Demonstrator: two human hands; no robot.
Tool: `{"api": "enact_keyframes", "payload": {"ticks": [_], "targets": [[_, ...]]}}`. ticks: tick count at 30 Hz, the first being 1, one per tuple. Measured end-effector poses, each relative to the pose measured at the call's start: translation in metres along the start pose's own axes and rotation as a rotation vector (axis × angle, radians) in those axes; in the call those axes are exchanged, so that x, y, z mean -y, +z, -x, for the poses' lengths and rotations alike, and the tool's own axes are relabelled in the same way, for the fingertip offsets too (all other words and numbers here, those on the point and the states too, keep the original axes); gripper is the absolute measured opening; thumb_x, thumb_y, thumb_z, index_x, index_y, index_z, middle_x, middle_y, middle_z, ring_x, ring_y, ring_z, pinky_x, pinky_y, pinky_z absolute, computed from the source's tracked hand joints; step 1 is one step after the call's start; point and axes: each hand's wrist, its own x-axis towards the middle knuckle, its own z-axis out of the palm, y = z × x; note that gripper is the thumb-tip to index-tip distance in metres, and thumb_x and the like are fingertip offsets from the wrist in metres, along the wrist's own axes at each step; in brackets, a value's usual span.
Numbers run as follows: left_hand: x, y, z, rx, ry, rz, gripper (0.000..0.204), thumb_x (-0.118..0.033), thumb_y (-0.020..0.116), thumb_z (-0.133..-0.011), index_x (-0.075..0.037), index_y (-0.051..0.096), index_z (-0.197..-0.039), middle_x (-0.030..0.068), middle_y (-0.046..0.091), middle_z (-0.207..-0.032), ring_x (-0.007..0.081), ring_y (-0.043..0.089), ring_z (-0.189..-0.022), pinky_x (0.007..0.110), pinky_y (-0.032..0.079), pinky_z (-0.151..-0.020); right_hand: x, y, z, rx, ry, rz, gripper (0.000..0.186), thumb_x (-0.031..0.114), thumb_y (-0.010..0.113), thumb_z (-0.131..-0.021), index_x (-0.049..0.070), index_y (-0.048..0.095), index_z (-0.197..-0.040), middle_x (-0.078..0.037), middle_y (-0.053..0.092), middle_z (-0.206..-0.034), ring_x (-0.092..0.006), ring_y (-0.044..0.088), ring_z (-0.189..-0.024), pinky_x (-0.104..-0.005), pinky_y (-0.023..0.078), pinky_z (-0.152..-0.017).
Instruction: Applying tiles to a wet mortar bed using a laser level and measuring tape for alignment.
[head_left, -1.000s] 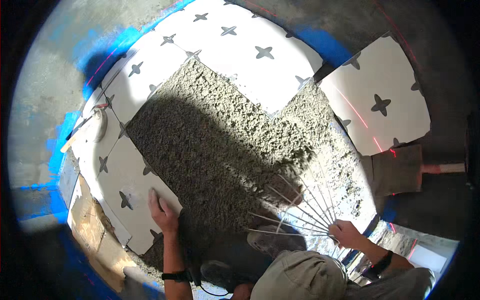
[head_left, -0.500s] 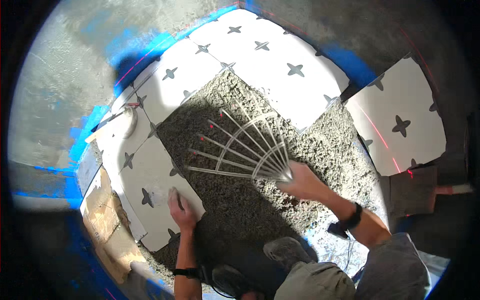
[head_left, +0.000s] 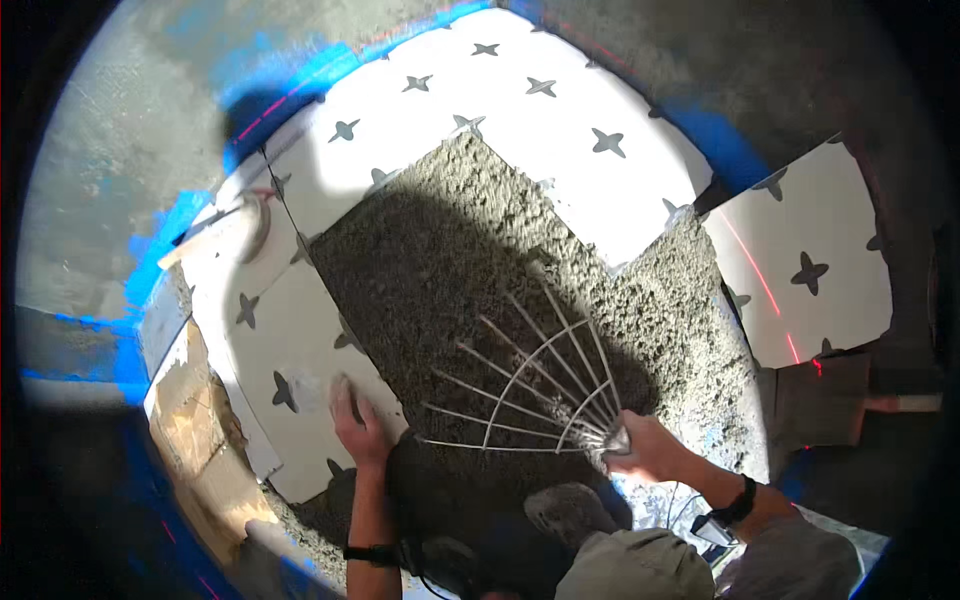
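While left fingers [head_left: 342, 394] outstretched on white tile [head_left: 292, 355], right fingers [head_left: 628, 462] tight around wire rake [head_left: 600, 437]

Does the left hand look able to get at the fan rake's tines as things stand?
Probably yes: the left hand rests on the patterned tile, seemingly empty, and the fan rake, held in the right hand, spreads its tines toward it with nothing visible between.

We note mortar [head_left: 400, 260] between left tile [head_left: 290, 330] and right tile [head_left: 850, 220]; back tiles [head_left: 590, 190] behind; rake [head_left: 600, 436] over mortar; mallet [head_left: 255, 232] far left.
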Motion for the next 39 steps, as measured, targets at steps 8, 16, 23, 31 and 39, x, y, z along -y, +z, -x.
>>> {"api": "enact_keyframes", "payload": {"ticks": [8,16,23,31,39], "targets": [[-0.005,-0.003,-0.004,-0.002,0.042,-0.020,0.046,-0.015,0.051,-0.107,0.009,0.052,-0.145,0.0275,0.047,-0.158,0.0436,0.044,-0.147,0.049,0.038,-0.121,-0.014,-0.009,-0.020,-0.231,-0.181,-0.022,0.050,0.030,0.080,-0.081,-0.005,0.056,-0.107,-0.029,0.071,-0.086,-0.0457,0.073,-0.080,-0.0518,0.058,-0.075],[-0.002,0.009,-0.017,-0.034,0.017,-0.026,0.044,-0.010,0.052,-0.105,0.009,0.052,-0.144,0.0286,0.048,-0.157,0.0465,0.046,-0.144,0.051,0.036,-0.122,0.049,-0.052,-0.141,-0.175,-0.313,-0.073,0.045,0.029,0.074,-0.080,-0.007,0.059,-0.103,-0.025,0.070,-0.090,-0.0375,0.070,-0.083,-0.0481,0.058,-0.077],[-0.004,0.013,-0.017,-0.053,0.035,-0.077,0.044,-0.011,0.054,-0.103,0.010,0.054,-0.142,0.0295,0.050,-0.154,0.0464,0.048,-0.142,0.051,0.037,-0.120,0.118,-0.106,-0.173,-0.333,-0.357,0.317,0.040,0.018,0.066,-0.080,-0.008,0.057,-0.108,-0.020,0.068,-0.081,-0.0299,0.066,-0.067,-0.0462,0.058,-0.064],[-0.009,0.011,-0.017,-0.064,-0.015,-0.042,0.043,-0.011,0.055,-0.102,0.010,0.055,-0.139,0.0288,0.051,-0.153,0.0464,0.048,-0.141,0.051,0.037,-0.120,0.140,-0.137,-0.216,-0.226,-0.327,0.722,0.033,0.010,0.058,-0.089,-0.007,0.060,-0.117,-0.015,0.067,-0.072,-0.0225,0.067,-0.061,-0.0397,0.056,-0.054],[-0.006,0.013,-0.015,-0.075,-0.026,-0.048,0.043,-0.010,0.056,-0.100,0.009,0.056,-0.139,0.0281,0.052,-0.152,0.0459,0.049,-0.141,0.051,0.038,-0.119,0.071,-0.187,-0.263,-0.475,-0.220,0.597,0.046,0.030,0.037,-0.106,0.006,0.063,-0.076,-0.009,0.058,-0.065,-0.0185,0.053,-0.051,-0.0363,0.052,-0.047]]}}
